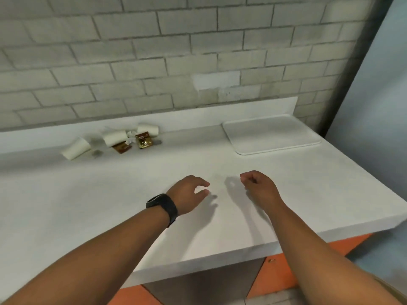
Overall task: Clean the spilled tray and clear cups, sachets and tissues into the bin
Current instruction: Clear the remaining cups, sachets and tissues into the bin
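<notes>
**A:** Where are your hands right now?

**B:** Both are over the white bench (220, 216) in the lower middle of the frame. Your left hand (189, 193), with a black watch (164, 208) on its wrist, has the fingers loosely curled and the thumb apart from them — nothing is in it. Your right hand (258, 187) sits just beside it, fingers curled inward more tightly, and it holds nothing either.

**A:** And the tray?

**B:** The white tray (271, 134) lies flat at the upper right of the bench, near the low raised lip at the back, well apart from your hands. Its surface looks plain white; you cannot tell from here whether any spill is on it.

**A:** What about the rubbish?

**B:** It is clustered at the upper left of the frame, close against the back lip. Three white paper cups lie on their sides: the left cup (76, 148) a little apart from the others, the middle cup (114, 137), and the far cup (148, 129) nearest the wall. Between the middle and far cups is a crumpled tissue (131, 137). Two brown sachets sit in front — the gold-printed sachet (143, 140) and the darker sachet (122, 148), which lies just beside the middle cup.

**A:** Anything else in view?

**B:** A grey brick wall (154, 51) behind the bench, and orange panels (279, 274) under its front edge.
</notes>
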Demonstrator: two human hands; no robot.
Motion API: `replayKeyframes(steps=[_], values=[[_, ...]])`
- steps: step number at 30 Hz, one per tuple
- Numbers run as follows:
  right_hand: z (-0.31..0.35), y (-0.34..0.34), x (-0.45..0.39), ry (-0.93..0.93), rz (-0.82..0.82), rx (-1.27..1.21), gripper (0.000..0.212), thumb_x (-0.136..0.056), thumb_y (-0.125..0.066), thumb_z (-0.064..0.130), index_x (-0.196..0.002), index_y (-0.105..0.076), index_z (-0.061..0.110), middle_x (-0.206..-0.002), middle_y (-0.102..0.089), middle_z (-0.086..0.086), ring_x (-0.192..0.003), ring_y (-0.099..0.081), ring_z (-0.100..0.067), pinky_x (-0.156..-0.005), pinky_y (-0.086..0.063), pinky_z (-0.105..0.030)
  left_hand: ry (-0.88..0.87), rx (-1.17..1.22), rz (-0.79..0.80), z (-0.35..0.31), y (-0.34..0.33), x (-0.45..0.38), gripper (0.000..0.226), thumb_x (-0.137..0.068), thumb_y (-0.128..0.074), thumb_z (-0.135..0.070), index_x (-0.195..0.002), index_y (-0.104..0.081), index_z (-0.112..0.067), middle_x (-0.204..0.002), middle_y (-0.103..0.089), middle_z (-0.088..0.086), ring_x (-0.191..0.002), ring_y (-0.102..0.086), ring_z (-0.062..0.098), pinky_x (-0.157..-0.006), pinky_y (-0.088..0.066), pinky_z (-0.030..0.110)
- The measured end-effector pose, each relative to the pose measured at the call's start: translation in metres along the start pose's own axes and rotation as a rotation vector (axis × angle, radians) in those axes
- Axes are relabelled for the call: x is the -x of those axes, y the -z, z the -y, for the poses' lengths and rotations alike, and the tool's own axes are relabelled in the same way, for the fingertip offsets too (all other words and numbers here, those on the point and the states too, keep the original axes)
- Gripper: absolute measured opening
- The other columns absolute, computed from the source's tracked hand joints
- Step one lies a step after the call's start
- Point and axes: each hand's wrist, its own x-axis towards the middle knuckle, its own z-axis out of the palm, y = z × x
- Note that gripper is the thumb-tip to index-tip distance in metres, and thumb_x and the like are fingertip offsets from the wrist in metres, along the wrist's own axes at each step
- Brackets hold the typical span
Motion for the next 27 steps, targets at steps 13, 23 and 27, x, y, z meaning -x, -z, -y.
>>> replayKeyframes(steps=[13, 23, 27], values=[[0.048, -0.101, -0.067, 0.117, 0.311, 0.103, 0.008, -0.090, -0.063, 0.021, -0.095, -0.068, 0.018, -0.100, -0.067, 0.002, -0.084, -0.060, -0.008, -0.053, -0.041, -0.004, 0.321, 0.055, -0.202, 0.095, 0.049, 0.006, 0.044, -0.094, -0.053, -0.039, -0.136, -0.045, -0.028, -0.141, -0.039, -0.004, -0.127, -0.045, 0.011, -0.104, -0.034, 0.021], [0.058, -0.173, -0.104, 0.167, 0.477, 0.219, 0.015, -0.091, -0.063, 0.024, -0.105, -0.066, 0.020, -0.108, -0.063, 0.002, -0.084, -0.056, 0.002, -0.056, -0.041, -0.004, 0.536, 0.236, -0.374, 0.161, 0.076, 0.005, 0.044, -0.091, -0.057, -0.040, -0.133, -0.049, -0.028, -0.142, -0.038, -0.002, -0.126, -0.047, 0.015, -0.102, -0.038, 0.025], [0.063, -0.217, -0.115, 0.136, 0.470, 0.199, 0.016, -0.089, -0.066, 0.026, -0.104, -0.068, 0.021, -0.109, -0.063, 0.002, -0.093, -0.060, -0.009, -0.079, -0.049, -0.024, 0.573, 0.257, -0.402, 0.208, 0.099, 0.002, 0.044, -0.091, -0.058, -0.040, -0.131, -0.049, -0.027, -0.143, -0.036, 0.000, -0.126, -0.046, 0.014, -0.095, -0.034, 0.018]])
